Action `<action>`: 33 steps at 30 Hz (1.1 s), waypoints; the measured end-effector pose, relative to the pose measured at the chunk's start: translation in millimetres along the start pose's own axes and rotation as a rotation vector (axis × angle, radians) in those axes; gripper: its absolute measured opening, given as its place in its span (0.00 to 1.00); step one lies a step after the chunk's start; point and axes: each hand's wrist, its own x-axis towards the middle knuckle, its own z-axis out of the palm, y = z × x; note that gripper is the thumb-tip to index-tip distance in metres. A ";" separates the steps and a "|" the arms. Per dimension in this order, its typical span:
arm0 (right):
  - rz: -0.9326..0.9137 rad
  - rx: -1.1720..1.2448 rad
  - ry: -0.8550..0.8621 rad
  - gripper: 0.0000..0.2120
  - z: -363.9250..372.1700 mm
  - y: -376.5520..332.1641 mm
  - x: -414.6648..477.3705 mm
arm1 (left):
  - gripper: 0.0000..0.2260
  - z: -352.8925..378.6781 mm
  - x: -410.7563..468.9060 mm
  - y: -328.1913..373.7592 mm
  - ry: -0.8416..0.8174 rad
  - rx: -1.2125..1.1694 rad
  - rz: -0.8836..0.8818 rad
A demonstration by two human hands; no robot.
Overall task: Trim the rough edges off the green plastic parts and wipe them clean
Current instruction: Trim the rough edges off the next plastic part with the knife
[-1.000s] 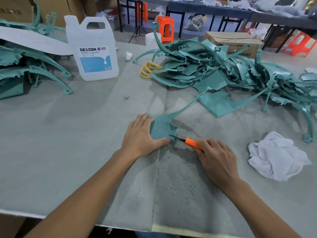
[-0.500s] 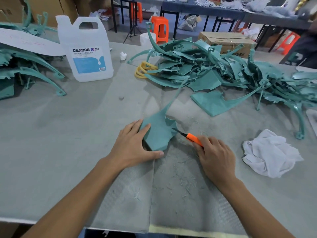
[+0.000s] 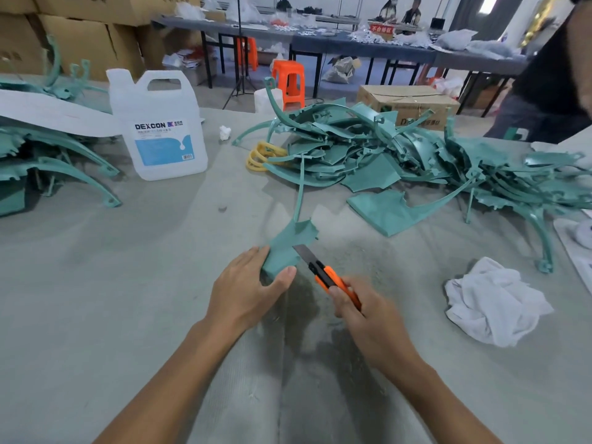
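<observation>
The left hand (image 3: 246,290) pinches the green part (image 3: 285,248), and the right hand (image 3: 368,318) grips the knife (image 3: 323,274) — blade near the left thumb. A slip could cut that thumb.

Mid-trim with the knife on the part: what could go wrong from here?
1. The knife blade sits at the edge of the part, right beside the thumb of the left hand; a slip might cut it.
2. The left hand seems to hold the part tilted up off the table, so it may flex under the blade and get gouged.
</observation>
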 end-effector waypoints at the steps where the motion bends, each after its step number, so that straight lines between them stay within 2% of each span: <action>1: -0.014 -0.003 0.000 0.14 1.5 0.0 -1.0 | 0.43 -0.2 0.6 -0.5 -0.005 0.002 0.004; 4: -0.036 -0.050 0.020 0.13 4.3 0.1 3.3 | 0.44 -1.4 1.3 -2.9 -0.003 -0.005 0.018; 10: 0.067 -0.262 0.094 0.13 -10.1 6.9 38.0 | 0.46 2.1 -5.8 1.4 -0.012 0.063 0.058; 13: -0.004 -0.189 0.136 0.10 -11.3 0.3 34.6 | 0.46 -2.2 -3.9 0.2 -0.001 0.003 0.030; 18: -0.094 -0.056 -0.007 0.15 1.2 -10.1 16.5 | 0.42 -6.9 0.1 -0.5 0.035 -0.058 0.037; 22: 0.027 -0.176 0.098 0.12 -7.3 -7.3 39.4 | 0.43 -4.3 -1.9 2.6 0.031 -0.004 0.067; 25: -0.005 -0.172 0.163 0.12 -9.9 -6.9 40.4 | 0.43 -3.4 -1.6 3.7 0.047 -0.029 0.049; 29: -0.116 -0.007 0.006 0.14 3.3 -13.4 20.6 | 0.38 -3.8 0.0 2.4 0.100 -0.101 0.056; 33: 0.044 -0.113 0.075 0.13 -5.3 -6.8 44.0 | 0.37 -4.4 -0.4 7.2 0.093 -0.085 0.080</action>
